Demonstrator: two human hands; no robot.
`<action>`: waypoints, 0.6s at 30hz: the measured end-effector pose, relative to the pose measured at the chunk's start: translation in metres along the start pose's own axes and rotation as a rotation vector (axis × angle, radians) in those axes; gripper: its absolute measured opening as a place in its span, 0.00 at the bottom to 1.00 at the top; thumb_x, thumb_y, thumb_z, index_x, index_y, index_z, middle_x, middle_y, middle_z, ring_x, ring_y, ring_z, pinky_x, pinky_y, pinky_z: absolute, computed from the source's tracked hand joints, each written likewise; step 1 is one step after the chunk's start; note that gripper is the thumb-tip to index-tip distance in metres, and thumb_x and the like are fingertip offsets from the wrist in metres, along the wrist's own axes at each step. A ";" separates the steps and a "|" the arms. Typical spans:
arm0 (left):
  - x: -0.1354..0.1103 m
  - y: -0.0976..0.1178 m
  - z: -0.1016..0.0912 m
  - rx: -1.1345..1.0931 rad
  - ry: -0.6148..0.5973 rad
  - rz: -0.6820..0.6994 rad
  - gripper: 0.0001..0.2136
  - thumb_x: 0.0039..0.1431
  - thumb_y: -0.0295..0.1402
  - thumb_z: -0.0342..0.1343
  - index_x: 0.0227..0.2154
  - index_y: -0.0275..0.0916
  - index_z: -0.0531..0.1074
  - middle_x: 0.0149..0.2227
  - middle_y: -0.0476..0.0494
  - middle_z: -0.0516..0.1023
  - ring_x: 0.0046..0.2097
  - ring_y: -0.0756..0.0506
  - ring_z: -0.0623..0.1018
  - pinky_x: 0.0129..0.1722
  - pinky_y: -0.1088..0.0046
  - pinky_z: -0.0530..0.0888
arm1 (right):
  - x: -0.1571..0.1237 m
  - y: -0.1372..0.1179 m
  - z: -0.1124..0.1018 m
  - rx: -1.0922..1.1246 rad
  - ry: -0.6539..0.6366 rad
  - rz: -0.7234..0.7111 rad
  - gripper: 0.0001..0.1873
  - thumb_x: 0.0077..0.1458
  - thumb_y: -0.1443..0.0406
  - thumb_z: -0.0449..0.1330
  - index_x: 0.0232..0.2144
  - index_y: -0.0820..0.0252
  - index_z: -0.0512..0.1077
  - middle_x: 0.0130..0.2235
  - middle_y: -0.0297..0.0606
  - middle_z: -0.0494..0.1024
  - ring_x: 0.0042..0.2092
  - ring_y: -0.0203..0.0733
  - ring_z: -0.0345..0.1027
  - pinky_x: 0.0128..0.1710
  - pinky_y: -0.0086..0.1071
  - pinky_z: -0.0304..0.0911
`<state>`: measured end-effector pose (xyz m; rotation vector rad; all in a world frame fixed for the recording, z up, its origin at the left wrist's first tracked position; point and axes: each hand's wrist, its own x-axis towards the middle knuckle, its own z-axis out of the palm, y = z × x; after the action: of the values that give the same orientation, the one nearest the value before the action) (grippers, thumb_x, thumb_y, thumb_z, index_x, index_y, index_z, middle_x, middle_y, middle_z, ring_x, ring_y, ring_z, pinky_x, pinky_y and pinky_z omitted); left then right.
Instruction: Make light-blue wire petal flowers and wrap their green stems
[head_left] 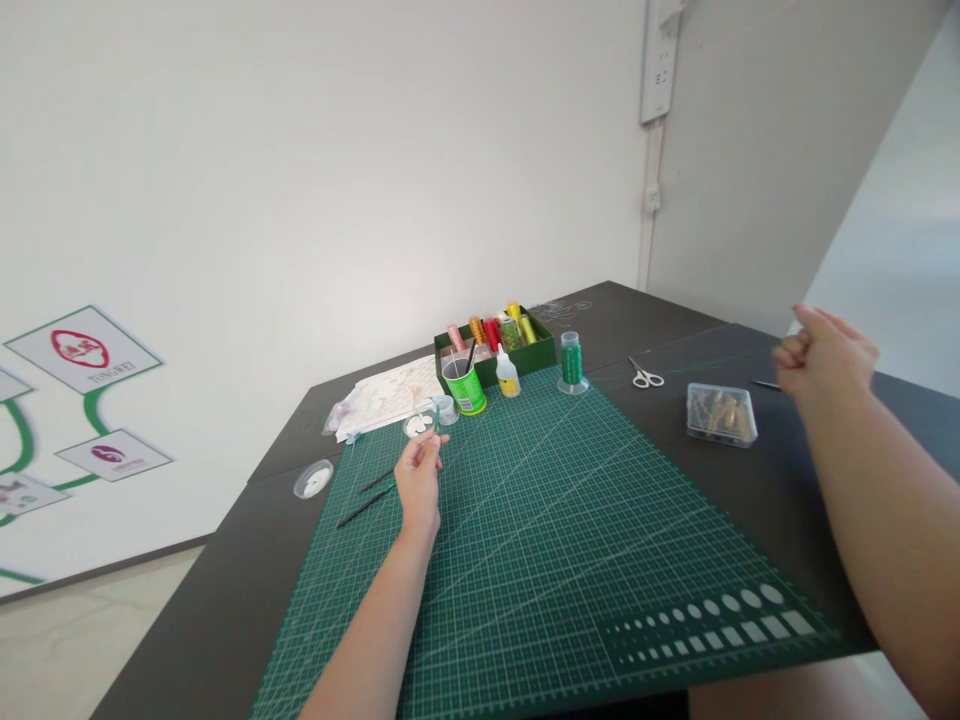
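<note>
My left hand hovers over the far left part of the green cutting mat, its fingers pinched on a thin green wire piece that stands up from the fingertips. My right hand is raised at the right, above the dark table, curled into a loose fist; whether it holds anything I cannot make out. A thin dark stick lies on the table just left of it. A clear plastic box with brownish pieces sits below and left of that hand.
At the mat's far edge stand a green box of coloured thread spools, a green cup, a small glue bottle and a green thread spool. Scissors, papers, small round dishes and dark sticks lie around.
</note>
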<state>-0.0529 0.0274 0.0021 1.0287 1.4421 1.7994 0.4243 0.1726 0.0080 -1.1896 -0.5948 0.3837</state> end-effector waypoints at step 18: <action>0.034 0.003 -0.031 -0.012 0.240 0.081 0.19 0.44 0.40 0.66 0.39 0.34 0.78 0.33 0.44 0.82 0.24 0.55 0.64 0.24 0.79 0.61 | 0.026 0.010 -0.032 0.147 0.035 0.183 0.24 0.65 0.68 0.42 0.16 0.53 0.46 0.16 0.26 0.41 0.17 0.33 0.35 0.23 0.38 0.39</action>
<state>-0.0963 0.0395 0.0081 0.9010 1.5464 2.0443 0.4649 0.1665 -0.0036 -1.1105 -0.4207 0.5514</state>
